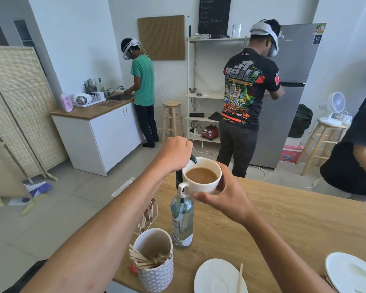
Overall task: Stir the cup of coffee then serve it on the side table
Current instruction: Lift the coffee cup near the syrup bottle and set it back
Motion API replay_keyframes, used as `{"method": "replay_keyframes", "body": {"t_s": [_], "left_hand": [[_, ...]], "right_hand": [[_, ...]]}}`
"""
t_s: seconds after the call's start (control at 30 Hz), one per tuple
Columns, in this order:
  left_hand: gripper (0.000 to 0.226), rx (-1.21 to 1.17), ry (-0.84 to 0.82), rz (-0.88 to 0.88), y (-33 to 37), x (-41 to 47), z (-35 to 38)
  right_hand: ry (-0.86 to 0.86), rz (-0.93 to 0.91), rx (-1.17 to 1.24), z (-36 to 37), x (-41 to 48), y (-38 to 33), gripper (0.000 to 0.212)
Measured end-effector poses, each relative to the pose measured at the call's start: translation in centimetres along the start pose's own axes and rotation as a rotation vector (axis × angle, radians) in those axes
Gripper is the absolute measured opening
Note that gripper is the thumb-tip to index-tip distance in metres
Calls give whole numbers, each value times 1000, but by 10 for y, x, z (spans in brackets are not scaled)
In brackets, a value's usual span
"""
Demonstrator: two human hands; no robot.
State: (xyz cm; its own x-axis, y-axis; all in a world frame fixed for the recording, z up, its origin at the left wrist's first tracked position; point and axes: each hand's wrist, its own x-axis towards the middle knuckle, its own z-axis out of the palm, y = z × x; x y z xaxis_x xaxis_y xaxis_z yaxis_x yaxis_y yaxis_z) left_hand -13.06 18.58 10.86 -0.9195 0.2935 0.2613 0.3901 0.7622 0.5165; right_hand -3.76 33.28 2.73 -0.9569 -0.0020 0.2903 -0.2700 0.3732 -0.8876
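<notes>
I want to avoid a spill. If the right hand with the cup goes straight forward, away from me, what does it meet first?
Probably nothing nearby. The right hand holds the cup above the table; past its far edge is open floor, then the person in the black shirt. Depth is unclear.

We hold the cup of coffee above the far edge of the table, our right hand wrapped round its 4 o'clock side and our left hand closed just beside its rim at 10 o'clock. A bottle stands on the table directly below the cup, at 6 o'clock from it. At 7 o'clock from the bottle a holder of stir sticks stands near the table's left edge. At 3 o'clock from the holder lies a saucer, a stick resting on it. A plate lies further along at 3 o'clock.
</notes>
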Motion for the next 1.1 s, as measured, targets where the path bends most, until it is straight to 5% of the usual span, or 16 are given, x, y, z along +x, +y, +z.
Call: {"method": "replay_keyframes", "body": {"t_s": [0.63,1.1], "left_hand": [[40,-93,-41,-26,-3,5,-1],[32,-223,196,53,-15,-9,-13]], "right_hand": [[7,36,-26,6,-10,5,84],[7,58,-4,-4,-22,4,84]]}}
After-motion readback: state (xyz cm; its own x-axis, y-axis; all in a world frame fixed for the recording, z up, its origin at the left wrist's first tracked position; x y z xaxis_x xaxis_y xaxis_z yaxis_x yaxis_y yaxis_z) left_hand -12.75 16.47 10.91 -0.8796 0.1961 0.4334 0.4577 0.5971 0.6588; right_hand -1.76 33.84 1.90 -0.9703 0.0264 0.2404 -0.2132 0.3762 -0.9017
